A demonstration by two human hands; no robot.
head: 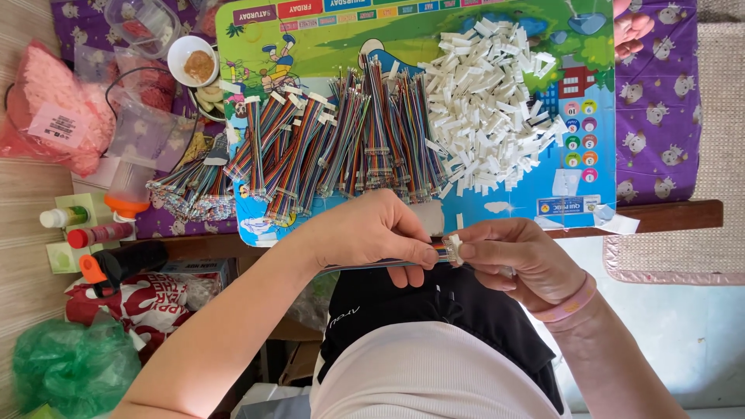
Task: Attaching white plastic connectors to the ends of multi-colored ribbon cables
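Note:
My left hand [372, 233] pinches a flat rainbow ribbon cable [438, 250] near its end, just below the table's front edge. My right hand [516, 256], with a pink wristband, holds a small white plastic connector [455, 248] against that cable end. Both hands meet over my lap. On the table beyond them lie several bundles of rainbow ribbon cables [334, 143] and a heap of white connectors [489, 101], all on a colourful printed mat [574, 85].
A purple patterned cloth [660, 116] covers the table. At the left are a small bowl [192, 60], clear plastic bags [147, 124], a pink bag [50, 109], small bottles [97, 233], and a green bag [74, 365] lower down. Another person's foot [632, 27] shows at the top right.

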